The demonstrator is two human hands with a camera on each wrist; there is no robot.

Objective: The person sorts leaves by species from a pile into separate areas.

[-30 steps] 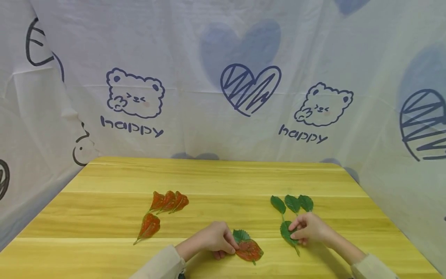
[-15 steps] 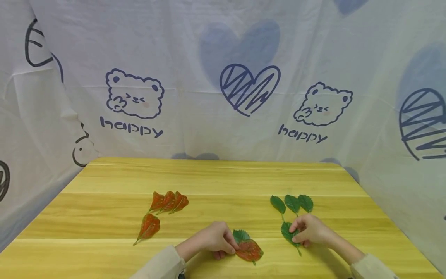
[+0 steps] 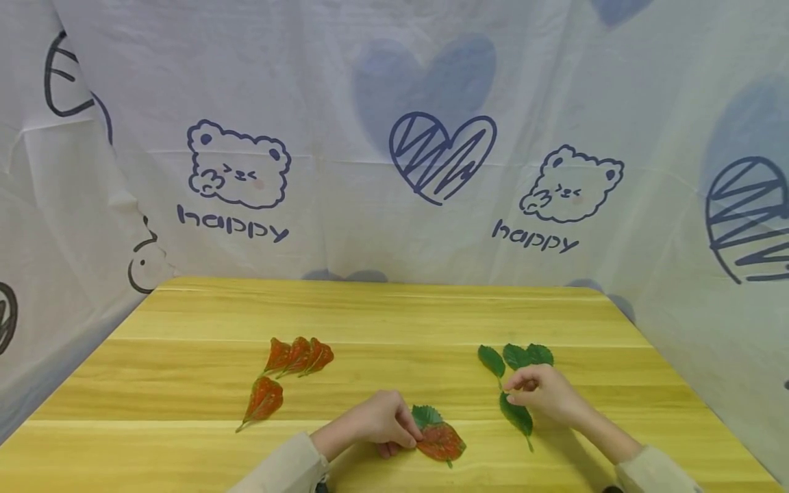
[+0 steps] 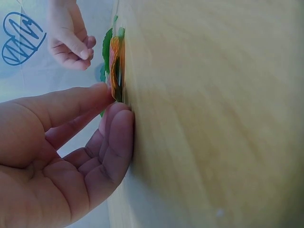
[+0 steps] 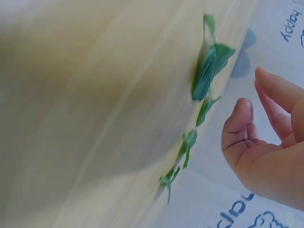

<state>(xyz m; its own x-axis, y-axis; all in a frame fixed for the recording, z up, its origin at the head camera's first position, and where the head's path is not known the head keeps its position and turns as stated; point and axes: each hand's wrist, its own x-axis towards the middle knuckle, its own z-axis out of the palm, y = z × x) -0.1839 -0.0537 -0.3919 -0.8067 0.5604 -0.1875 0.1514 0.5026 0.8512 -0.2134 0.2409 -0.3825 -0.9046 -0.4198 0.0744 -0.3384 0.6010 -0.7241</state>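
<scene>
My left hand (image 3: 383, 423) pinches the left end of a red leaf (image 3: 441, 443) low on the table. A green leaf (image 3: 427, 415) shows from behind that red leaf's far edge. The left wrist view has the thumb and fingertips meeting at the end of the layered leaves (image 4: 117, 66). Over a single green leaf (image 3: 516, 414) hovers my right hand (image 3: 550, 396), covering part of its upper end in the head view. From the right wrist, thumb and forefinger stand apart with nothing between them, and the nearest green leaf (image 5: 209, 69) lies on the table.
Farther back on the right lie three green leaves (image 3: 491, 361) in a row. Several red leaves (image 3: 298, 356) are grouped at the left, with one red leaf (image 3: 264, 400) nearer. A printed cloth (image 3: 345, 226) hangs behind the wooden table (image 3: 382, 315).
My right hand has let go of the green leaf and risen up and away from it; the leaf stays on the table, turned slightly. My left hand has kept its place on the red leaf.
</scene>
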